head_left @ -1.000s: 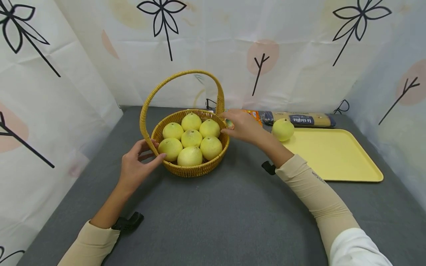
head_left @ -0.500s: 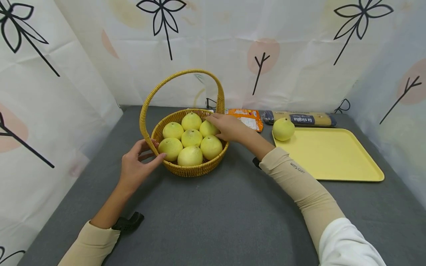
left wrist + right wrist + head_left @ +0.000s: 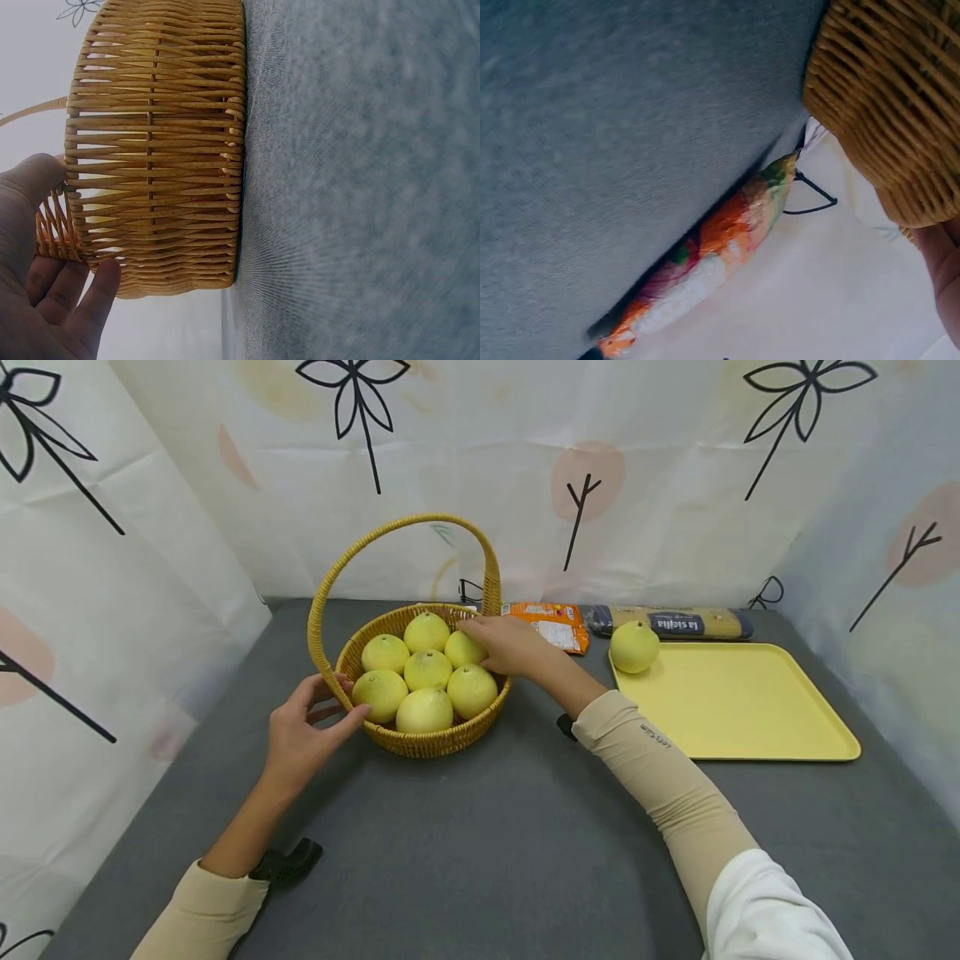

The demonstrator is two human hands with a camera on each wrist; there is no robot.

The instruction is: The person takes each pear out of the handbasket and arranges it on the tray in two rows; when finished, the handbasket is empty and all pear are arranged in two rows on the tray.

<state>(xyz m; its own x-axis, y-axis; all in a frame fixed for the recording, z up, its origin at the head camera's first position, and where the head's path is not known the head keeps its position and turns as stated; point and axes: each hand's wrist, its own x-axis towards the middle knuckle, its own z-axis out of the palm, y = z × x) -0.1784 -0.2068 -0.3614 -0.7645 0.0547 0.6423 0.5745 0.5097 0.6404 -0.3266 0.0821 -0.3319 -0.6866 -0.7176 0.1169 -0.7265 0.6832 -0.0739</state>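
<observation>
Moved onto six basket [image 3: 420,745] fruits [image 3: 426,669], right hand [image 3: 510,645] rests.

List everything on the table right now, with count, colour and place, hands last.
basket: 1, tan wicker, table left of centre
fruits in basket: 6, yellow
fruit on tray: 1, yellow, far left corner
tray: 1, yellow, right
snack packet: 1, orange, behind basket
pasta packet: 1, dark blue and tan, behind tray
table: 1, grey
left hand: touches basket's left side
right hand: on the basket's far right fruit
</observation>
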